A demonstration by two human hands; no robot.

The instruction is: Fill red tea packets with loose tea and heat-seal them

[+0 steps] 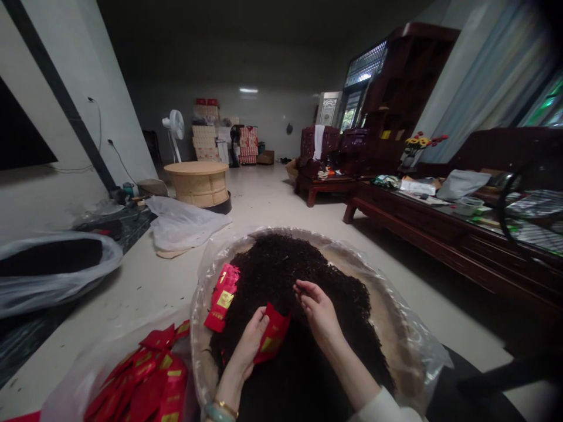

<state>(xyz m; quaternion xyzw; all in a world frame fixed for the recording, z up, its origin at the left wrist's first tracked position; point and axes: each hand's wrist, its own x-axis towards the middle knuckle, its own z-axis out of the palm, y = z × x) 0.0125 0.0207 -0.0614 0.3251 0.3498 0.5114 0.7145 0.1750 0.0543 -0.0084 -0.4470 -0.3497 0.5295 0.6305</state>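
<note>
My left hand (251, 343) grips a red packet (273, 335) with gold print, thumb on its near face. Just right of the packet, my right hand (317, 310) is closed in a pinch, with what look like a few dark tea leaves between thumb and fingers. Both hands are above a big heap of loose dark tea leaves (281, 258). The heap lies in a wide round basket (398, 305) lined with clear plastic. Another stack of red packets (223, 298) rests on the leaves at the basket's left side.
A plastic bag (65, 387) full of red packets (145, 375) stands left of the basket. Farther left is an open bag of dark material (53, 258). A low dark wooden table (422, 234) runs along the right. A round wooden stand (197, 181) and fan (176, 126) are ahead.
</note>
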